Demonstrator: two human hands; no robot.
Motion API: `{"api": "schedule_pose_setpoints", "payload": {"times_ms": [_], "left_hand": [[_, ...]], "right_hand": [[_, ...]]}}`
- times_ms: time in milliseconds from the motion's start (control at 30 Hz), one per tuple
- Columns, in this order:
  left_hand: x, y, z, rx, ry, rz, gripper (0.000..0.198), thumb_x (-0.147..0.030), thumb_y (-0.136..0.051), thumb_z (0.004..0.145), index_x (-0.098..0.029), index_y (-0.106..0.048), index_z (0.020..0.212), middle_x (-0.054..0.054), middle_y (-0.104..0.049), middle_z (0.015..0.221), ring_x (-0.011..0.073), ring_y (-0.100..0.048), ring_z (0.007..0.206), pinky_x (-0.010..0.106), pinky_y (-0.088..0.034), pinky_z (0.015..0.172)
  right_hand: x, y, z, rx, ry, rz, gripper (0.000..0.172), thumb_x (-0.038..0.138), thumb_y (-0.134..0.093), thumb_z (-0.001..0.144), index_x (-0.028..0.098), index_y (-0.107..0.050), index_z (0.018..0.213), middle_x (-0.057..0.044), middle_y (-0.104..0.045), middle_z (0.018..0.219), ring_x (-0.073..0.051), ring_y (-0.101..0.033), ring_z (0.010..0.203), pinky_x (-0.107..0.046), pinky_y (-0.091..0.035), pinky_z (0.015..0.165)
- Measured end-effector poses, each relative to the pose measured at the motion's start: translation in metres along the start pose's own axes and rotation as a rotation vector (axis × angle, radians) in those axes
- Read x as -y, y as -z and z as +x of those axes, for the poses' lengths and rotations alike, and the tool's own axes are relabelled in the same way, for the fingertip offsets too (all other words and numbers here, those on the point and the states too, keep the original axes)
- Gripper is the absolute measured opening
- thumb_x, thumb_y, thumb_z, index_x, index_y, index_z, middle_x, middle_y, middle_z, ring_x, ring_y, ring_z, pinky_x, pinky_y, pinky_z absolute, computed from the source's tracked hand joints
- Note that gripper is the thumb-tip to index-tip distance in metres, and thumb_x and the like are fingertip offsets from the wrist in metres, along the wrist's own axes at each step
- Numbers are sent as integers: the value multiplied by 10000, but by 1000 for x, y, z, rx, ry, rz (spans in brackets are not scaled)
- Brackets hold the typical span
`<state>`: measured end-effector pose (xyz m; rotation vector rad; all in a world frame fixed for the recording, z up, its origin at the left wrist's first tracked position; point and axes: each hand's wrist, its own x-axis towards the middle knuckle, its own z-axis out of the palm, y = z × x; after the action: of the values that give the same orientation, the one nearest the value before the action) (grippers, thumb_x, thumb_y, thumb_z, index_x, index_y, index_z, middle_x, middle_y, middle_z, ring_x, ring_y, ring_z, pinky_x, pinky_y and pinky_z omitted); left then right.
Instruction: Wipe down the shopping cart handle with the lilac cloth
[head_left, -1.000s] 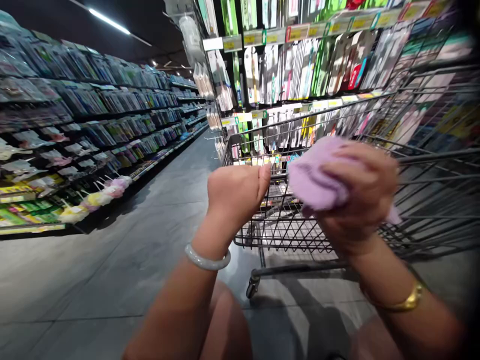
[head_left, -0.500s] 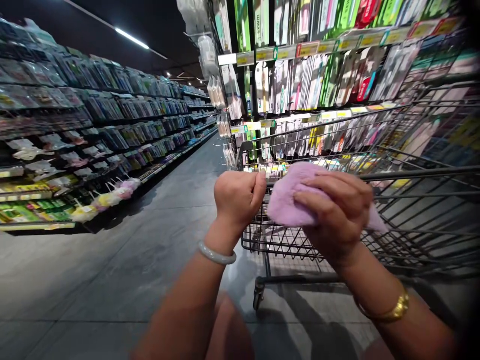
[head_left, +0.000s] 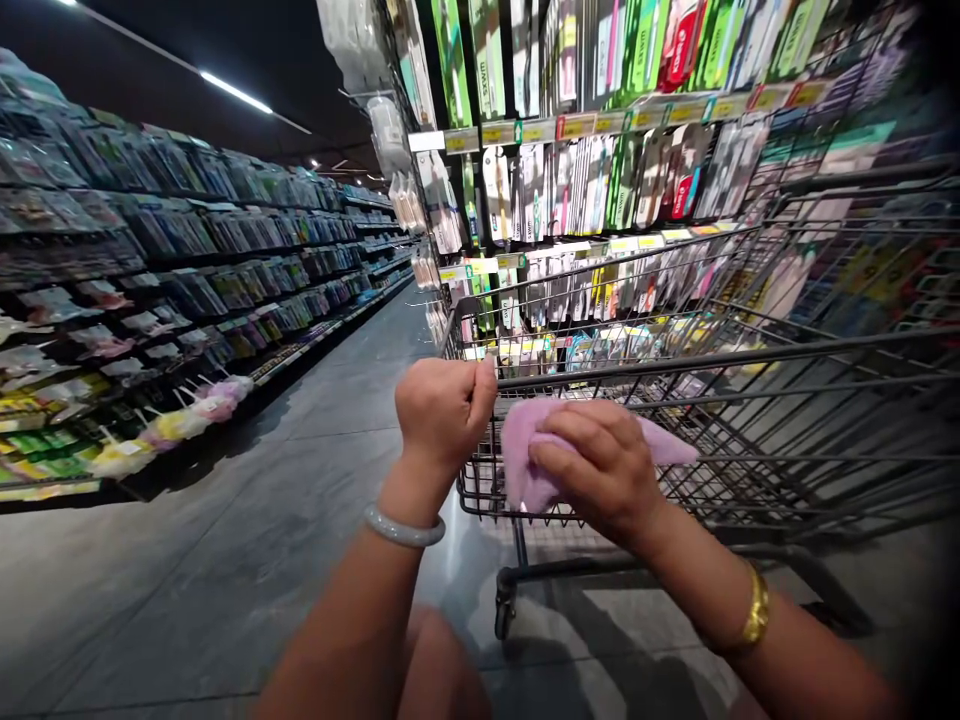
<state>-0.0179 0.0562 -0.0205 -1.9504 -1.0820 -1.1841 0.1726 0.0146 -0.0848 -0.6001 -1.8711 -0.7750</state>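
Note:
A dark wire shopping cart stands in front of me in a shop aisle. My left hand is closed round the left end of the cart's near top rail. My right hand holds a pink cloth bunched under its fingers and presses it against the cart's near wire wall, just below the rail. A pale bangle sits on my left wrist and a gold one on my right.
Shelves of packaged goods hang close behind the cart on the right. A long shelf row runs down the left side, with coloured dusters at its foot. Grey floor stretches down the aisle between them.
My right hand with the pink cloth has moved down and to the left, from level with the top rail to the wire wall below it. My left hand has kept its grip on the rail.

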Motion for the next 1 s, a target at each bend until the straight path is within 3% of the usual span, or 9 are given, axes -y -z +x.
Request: {"api": "schedule_pose_setpoints", "payload": {"times_ms": [100, 267, 333, 533, 633, 700, 800, 867, 1000], "left_hand": [[1, -1, -2, -6, 6, 13, 484, -321, -460, 958, -203, -430, 490, -4, -465, 484, 137, -412, 520, 332, -208, 577], [3, -2, 0, 1, 8, 20, 502, -320, -445, 963, -197, -391, 479, -5, -433, 480, 131, -388, 514, 332, -191, 572], [3, -3, 1, 5, 21, 13, 511, -319, -438, 967, -194, -375, 475, -9, -411, 474, 126, -356, 505, 329, -185, 569], [3, -1, 3, 75, 70, 80, 518, -347, -398, 974, -192, -412, 480, 7, -443, 491, 135, -361, 520, 326, -175, 567], [0, 9, 12, 223, 94, 155, 521, -362, -384, 971, -194, -464, 485, 20, -481, 495, 147, -388, 520, 327, -171, 563], [-9, 18, 21, 292, 103, 209, 522, -385, -394, 970, -196, -503, 496, 22, -500, 492, 153, -398, 516, 327, -178, 566], [-35, 29, 38, 227, 72, 162, 486, -410, -398, 977, -194, -610, 598, 34, -601, 587, 162, -496, 600, 312, -259, 618], [-53, 29, 46, 199, 66, 22, 490, -434, -366, 993, -193, -663, 687, 39, -652, 671, 162, -546, 663, 300, -291, 639], [-72, 12, 46, 329, 74, -111, 553, -494, -302, 1009, -196, -636, 684, 29, -641, 671, 146, -533, 631, 292, -250, 578]], "right_hand": [[8, -12, -15, 29, -15, 15, 158, 199, -619, 874, 259, -650, 1017, -12, -681, 1092, -189, -573, 1089, -387, -455, 971], [30, -40, -49, 133, 225, 79, 85, 172, -631, 861, 251, -632, 829, 63, -690, 999, -120, -572, 1058, -314, -408, 973], [22, -34, -45, 134, 193, 81, 72, 185, -616, 875, 248, -634, 845, 49, -686, 1002, -131, -564, 1074, -322, -395, 982], [-3, -4, -20, 10, -84, -7, 143, 190, -568, 907, 250, -643, 1013, -12, -672, 1093, -185, -531, 1105, -376, -372, 982], [8, -20, -38, 43, 42, 34, 104, 217, -605, 892, 245, -639, 987, 6, -663, 1123, -179, -521, 1118, -370, -361, 968], [17, -35, -53, 112, 159, 68, 62, 222, -606, 894, 245, -629, 946, 20, -655, 1123, -166, -517, 1116, -359, -353, 949], [23, -43, -58, 209, 221, 115, 47, 221, -578, 911, 241, -611, 883, 13, -654, 1047, -144, -533, 1019, -340, -358, 894], [18, -34, -45, 202, 173, 134, 54, 238, -571, 916, 245, -616, 888, 0, -654, 1026, -148, -533, 984, -337, -370, 874], [0, -5, -16, 54, -70, 54, 124, 218, -558, 914, 257, -639, 1000, -25, -652, 1105, -187, -520, 1082, -370, -390, 941]]}}
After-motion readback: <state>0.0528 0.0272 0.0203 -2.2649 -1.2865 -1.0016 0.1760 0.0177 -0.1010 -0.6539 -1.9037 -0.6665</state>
